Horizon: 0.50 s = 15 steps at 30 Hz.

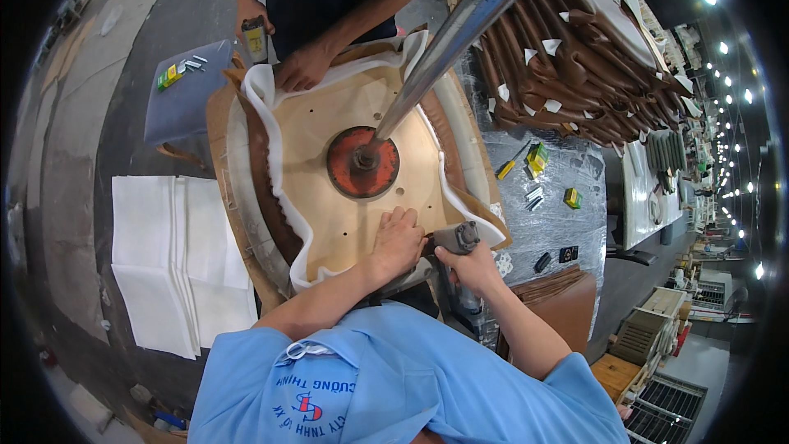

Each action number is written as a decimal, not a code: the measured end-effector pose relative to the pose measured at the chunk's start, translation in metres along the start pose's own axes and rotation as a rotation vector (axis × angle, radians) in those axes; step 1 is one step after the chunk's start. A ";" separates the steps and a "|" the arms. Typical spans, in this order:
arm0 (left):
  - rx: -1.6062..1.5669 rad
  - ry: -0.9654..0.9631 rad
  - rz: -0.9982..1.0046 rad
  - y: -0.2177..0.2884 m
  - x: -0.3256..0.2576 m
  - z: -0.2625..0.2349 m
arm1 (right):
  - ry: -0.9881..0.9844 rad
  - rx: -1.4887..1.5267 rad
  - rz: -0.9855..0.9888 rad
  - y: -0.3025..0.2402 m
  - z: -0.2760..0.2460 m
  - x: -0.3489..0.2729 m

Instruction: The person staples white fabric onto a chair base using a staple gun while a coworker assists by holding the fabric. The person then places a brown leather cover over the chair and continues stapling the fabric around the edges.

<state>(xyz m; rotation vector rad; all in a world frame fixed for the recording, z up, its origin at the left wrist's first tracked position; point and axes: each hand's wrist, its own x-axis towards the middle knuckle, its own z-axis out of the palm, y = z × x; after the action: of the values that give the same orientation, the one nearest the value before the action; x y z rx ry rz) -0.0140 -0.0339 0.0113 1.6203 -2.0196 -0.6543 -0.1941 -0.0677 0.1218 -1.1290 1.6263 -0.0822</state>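
Note:
A pale wooden seat board lies face up, edged with white fabric and a brown leather-like cover. A red round plate under a metal rod presses on its middle. My left hand rests on the near edge of the board, fingers stretched over the wood, holding nothing visible. Just to its right, my right hand grips a staple gun, its nose at the board's near edge. Whether the nose touches the fabric is too small to tell.
Across the board, a co-worker's hand presses the far edge; the other holds a staple gun. Brown covers are piled at right, above a plastic-wrapped table with small boxes. White sheets lie at left.

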 end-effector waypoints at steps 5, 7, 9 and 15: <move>0.006 -0.048 -0.041 0.001 -0.007 -0.007 | 0.011 -0.030 -0.054 -0.001 0.001 0.003; -0.015 -0.065 -0.073 0.004 -0.007 -0.006 | 0.008 -0.028 -0.051 0.000 0.000 0.006; -0.040 -0.003 -0.098 0.005 -0.007 -0.004 | 0.009 -0.005 -0.016 0.003 0.001 0.008; -0.109 0.048 -0.141 0.002 -0.008 0.003 | -0.030 -0.003 -0.052 0.007 0.000 0.010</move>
<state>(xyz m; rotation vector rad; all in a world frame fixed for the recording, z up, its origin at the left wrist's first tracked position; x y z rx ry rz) -0.0154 -0.0253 0.0098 1.7080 -1.8155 -0.7559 -0.1976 -0.0706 0.1108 -1.1694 1.5715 -0.0966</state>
